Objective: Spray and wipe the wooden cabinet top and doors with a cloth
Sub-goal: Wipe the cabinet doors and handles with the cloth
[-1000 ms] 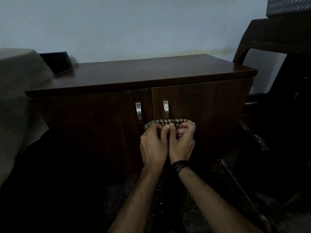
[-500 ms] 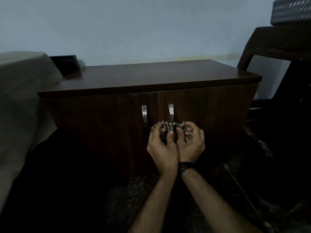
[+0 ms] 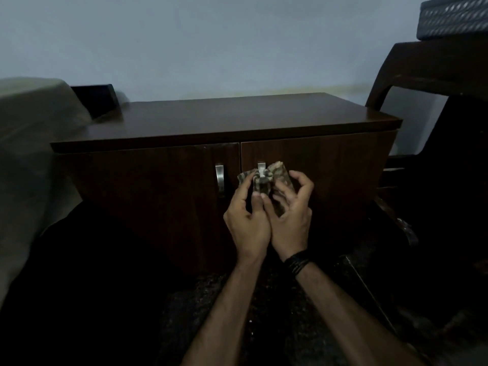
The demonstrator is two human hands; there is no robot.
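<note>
Fingers (image 3: 260, 200) of both hands curl round the striped cloth (image 3: 266, 178), bunching it just in front of the right door's handle (image 3: 261, 169). Left hand (image 3: 247, 220) pinches the left part of the cloth; right hand (image 3: 290, 217) grips the right part, thumb raised.

We read this as working the cloth at or around that handle, though whether the cloth touches the metal we cannot tell. The cabinet top (image 3: 237, 117) shows a faint sheen, but in this dim light we cannot judge whether it has been wiped. No spray bottle in view.

We judge the left door (image 3: 148, 202), its handle (image 3: 219, 178) and much of the right door (image 3: 338, 180) remain to do.
</note>
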